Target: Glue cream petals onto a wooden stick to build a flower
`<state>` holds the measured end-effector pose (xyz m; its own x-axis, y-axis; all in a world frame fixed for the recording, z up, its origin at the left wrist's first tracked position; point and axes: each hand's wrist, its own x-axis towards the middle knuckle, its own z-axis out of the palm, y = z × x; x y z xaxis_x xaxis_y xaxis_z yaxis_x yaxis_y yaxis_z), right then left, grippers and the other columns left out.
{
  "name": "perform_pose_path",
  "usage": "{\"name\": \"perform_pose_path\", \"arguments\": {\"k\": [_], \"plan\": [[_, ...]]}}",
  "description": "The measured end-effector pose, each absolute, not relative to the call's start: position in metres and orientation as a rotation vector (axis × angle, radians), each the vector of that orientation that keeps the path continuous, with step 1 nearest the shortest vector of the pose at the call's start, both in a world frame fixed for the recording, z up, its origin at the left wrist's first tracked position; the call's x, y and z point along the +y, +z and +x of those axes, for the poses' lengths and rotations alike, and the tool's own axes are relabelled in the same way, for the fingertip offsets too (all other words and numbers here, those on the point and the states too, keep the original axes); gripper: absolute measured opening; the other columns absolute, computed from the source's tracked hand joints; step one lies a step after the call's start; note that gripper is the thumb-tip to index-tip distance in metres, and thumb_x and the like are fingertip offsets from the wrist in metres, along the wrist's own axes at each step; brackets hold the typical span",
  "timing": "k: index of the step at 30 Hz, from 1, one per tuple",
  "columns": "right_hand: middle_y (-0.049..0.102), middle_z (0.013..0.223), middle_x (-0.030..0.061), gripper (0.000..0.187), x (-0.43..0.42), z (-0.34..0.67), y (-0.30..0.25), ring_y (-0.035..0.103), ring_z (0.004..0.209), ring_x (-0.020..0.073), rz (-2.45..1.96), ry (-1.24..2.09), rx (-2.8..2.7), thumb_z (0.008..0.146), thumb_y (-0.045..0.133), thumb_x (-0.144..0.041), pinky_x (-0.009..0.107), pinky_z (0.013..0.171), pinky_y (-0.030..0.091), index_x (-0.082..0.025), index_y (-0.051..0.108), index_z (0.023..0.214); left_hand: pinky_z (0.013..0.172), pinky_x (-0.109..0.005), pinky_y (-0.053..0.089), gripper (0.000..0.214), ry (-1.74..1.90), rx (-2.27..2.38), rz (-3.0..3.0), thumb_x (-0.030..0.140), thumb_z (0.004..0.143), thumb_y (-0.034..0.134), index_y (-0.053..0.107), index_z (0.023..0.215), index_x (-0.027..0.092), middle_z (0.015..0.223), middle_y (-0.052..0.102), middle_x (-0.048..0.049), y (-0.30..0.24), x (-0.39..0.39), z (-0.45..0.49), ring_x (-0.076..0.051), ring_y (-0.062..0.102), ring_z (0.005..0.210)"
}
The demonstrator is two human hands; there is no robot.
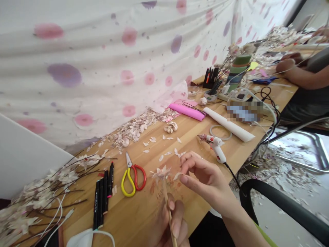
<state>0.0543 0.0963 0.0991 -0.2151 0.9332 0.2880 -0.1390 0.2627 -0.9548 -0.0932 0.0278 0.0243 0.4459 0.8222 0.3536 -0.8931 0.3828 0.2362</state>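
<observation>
My left hand (171, 219) is closed round a thin wooden stick (165, 192), held upright and slightly tilted. At its top sits a pale flower (161, 173) with pointed petals. My right hand (205, 175) pinches a small pale petal (177, 176) between thumb and forefinger, just right of the flower. Several loose petals (168, 153) lie on the wooden table beyond my hands. To the left, scissors (132, 176) with one yellow and one red handle lie with the blades pointing away. A white glue gun (217, 149) rests on its side behind my right hand.
Black markers (101, 197) and flower stems (46, 188) lie at left. A petal heap (136, 128) lines the curtain (102, 68). Pink (187, 112) and white rolls (228, 124), cables (272, 106) and a power strip (238, 94) are at right. Another person's arm (303, 75) rests farther off. A chair armrest (282, 202) stands near.
</observation>
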Motion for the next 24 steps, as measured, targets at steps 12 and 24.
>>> {"name": "perform_pose_path", "arguments": {"k": [12, 24], "plan": [[0.061, 0.101, 0.006, 0.006, 0.081, 0.057, 0.102, 0.06, 0.099, 0.0206, -0.843, 0.86, -1.587, 0.09, 0.067, -0.024, 0.036, 0.092, 0.049, -0.023, 0.069, 0.084, 0.026, -0.011, 0.021, 0.02, 1.14, -0.253, 0.372, 0.025, 0.104, 0.042, 0.059, 0.113, 0.019, 0.07, 0.042, 0.0071, 0.035, 0.018, -0.074, -0.004, 0.023, 0.036], [0.061, 0.1, 0.0028, 0.006, 0.075, 0.055, 0.101, 0.06, 0.096, 0.0182, -0.865, 0.656, -1.62, 0.09, 0.068, -0.019, 0.033, 0.086, 0.048, -0.024, 0.066, 0.088, 0.022, -0.013, 0.021, 0.01, 1.113, 0.028, 0.343, 0.03, 0.098, 0.057, 0.065, 0.098, 0.023, 0.062, 0.042, 0.0089, 0.041, 0.007, -0.078, -0.003, 0.018, 0.031]]}}
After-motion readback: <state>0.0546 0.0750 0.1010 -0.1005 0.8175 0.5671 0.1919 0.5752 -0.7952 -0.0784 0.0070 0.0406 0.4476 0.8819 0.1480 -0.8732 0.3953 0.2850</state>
